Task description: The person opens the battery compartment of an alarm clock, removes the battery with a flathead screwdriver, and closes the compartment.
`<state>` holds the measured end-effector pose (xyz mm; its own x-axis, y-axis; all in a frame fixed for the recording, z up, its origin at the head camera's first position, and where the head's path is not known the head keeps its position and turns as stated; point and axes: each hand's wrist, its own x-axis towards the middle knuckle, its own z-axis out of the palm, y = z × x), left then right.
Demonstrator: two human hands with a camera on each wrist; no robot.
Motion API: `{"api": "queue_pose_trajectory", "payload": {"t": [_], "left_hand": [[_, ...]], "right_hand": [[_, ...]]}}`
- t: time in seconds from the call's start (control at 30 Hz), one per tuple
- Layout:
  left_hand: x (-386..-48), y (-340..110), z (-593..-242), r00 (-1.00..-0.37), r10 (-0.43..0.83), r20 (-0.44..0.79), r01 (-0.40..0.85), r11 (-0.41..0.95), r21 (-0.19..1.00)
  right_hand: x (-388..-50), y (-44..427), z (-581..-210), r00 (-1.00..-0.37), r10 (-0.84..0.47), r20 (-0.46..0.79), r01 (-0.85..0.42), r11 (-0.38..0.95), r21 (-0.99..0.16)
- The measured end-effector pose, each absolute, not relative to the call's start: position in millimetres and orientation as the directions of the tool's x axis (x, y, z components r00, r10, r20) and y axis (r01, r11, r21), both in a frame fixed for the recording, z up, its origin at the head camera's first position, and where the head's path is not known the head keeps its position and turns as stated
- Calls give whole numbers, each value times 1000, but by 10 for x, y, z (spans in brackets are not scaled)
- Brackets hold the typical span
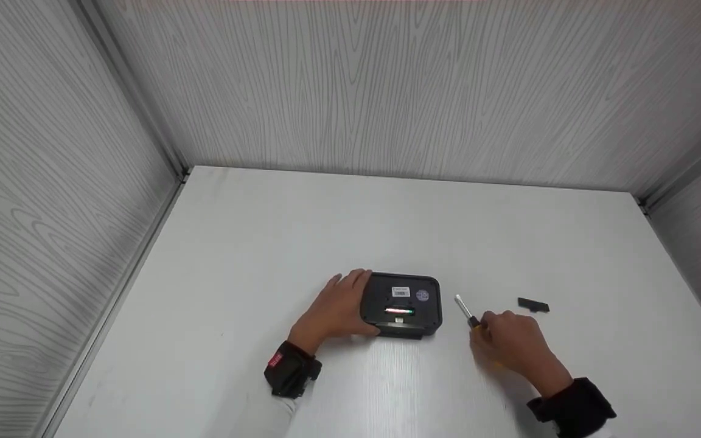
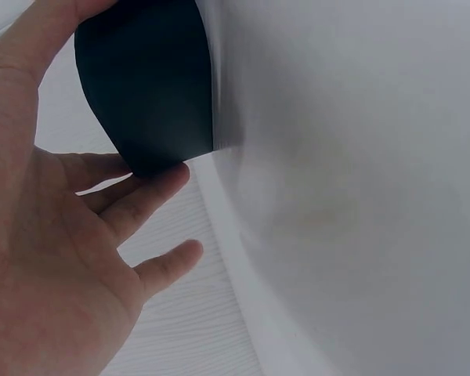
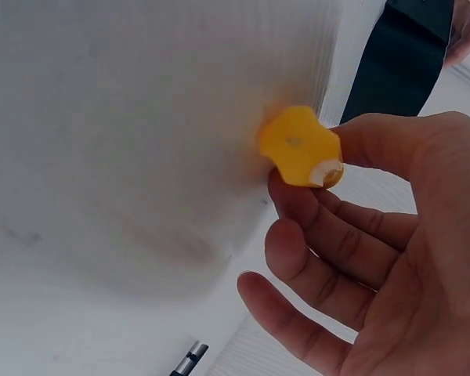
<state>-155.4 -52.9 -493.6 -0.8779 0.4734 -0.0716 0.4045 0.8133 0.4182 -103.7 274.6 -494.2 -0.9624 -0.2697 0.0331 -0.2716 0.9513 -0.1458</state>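
A black boxy electronic device [image 1: 381, 298] lies on the white table with a white label, a round sticker and a small lit slot facing up. My left hand [image 1: 341, 307] grips its left end, thumb at the near edge and fingers at the far edge; in the left wrist view the device's dark side [image 2: 153, 86] sits between thumb and fingers. To the right, my right hand [image 1: 509, 340] holds a screwdriver [image 1: 465, 308] by its yellow handle [image 3: 298, 149]. Its metal shaft points away and slightly left, apart from the device.
A small flat black piece [image 1: 533, 305] lies on the white tabletop [image 1: 265, 243], right of and beyond the screwdriver. Grey wood-grain panels [image 1: 350, 91] stand at the back and both sides.
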Motion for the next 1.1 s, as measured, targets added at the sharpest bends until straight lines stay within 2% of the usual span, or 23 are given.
{"api": "queue_pose_trajectory", "payload": {"t": [0.33, 0.77, 0.97, 1.1], "left_hand": [[-1551, -537, -4924, -877, 475, -72, 407, 815, 411], [-1547, -534, -4921, -878, 474, -72, 407, 817, 409], [-1554, -532, -4937, -879, 472, -65, 406, 814, 415], [-1556, -529, -4943, -880, 470, -72, 402, 817, 414]], "right_hand": [[-1073, 2790, -4812, -944, -285, 165, -314, 928, -198], [-1118, 2772, -4642, -882, -338, 329, -434, 854, -287], [-1125, 2743, -4560, -847, -388, 364, -506, 800, -323], [-1120, 2703, -4508, -820, -441, 363, -552, 777, -302]]}}
